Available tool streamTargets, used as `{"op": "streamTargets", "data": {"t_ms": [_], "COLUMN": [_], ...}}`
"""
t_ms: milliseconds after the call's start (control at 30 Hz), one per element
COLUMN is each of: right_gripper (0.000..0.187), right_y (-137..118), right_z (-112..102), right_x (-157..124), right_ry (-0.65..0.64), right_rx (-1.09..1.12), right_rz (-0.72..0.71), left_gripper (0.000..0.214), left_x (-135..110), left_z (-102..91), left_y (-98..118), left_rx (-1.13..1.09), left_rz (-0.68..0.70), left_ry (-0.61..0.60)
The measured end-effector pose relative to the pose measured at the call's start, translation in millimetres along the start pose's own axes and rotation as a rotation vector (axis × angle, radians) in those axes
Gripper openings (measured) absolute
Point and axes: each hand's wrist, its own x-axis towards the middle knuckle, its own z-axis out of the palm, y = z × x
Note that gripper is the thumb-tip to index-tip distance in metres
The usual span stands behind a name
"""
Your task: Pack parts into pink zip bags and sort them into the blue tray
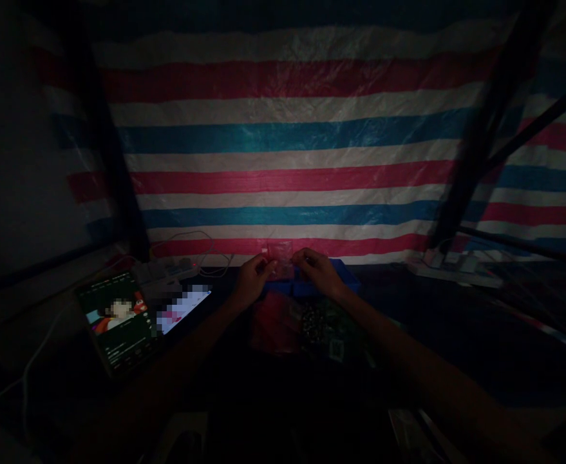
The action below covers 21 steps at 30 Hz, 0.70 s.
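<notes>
Between my two hands a small clear plastic bag point(281, 259) is held up over the table, its lower edge in front of a blue tray point(345, 274). My left hand point(254, 276) pinches the bag's left side with thumb and fingers. At the other side my right hand point(315, 267) has its fingers closed on the bag's right edge. Nearer to me lie a reddish plastic bag point(275, 325) and a dark heap of small parts point(314, 322) with a white printed label point(336, 350). Dim light hides what the clear bag contains.
A lit tablet point(118, 322) and a lit phone point(183, 309) are on the left. Power strips point(167, 274) with white cables sit at the back left, and another power strip point(456, 274) at the back right. Behind hangs a striped plastic sheet point(287, 142) between dark posts.
</notes>
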Motion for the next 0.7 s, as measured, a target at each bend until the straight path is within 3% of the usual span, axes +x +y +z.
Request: {"op": "streamTargets", "data": {"t_ms": [233,467,633,700], "right_gripper": [0.034,0.029,0.032,0.029], "right_y": [1.3,-3.0,-2.7,-1.4], "right_z": [1.7,5.1,4.0,3.1], "right_x": [-0.3,-3.6,-3.2,-1.8], "right_ry": [-0.024,-0.040,-0.012,-0.016], "right_rx": [0.062,0.061,0.077,0.049], "right_rz": [-0.022,0.062,0.064,0.042], "left_gripper": [0.037,0.026,0.059,0.044], "left_x": [1.7,1.1,-0.8,-0.6], "left_z": [-1.1,0.2,1.4,0.7], "left_y": [-1.1,-1.2,-1.1,-1.8], "left_rx": [-0.023,-0.118,-0.155,-0.097], "left_rz": [-0.005,0.006,-0.016,0.006], "left_ry": [-0.027,-0.008,0.004,0.054]}}
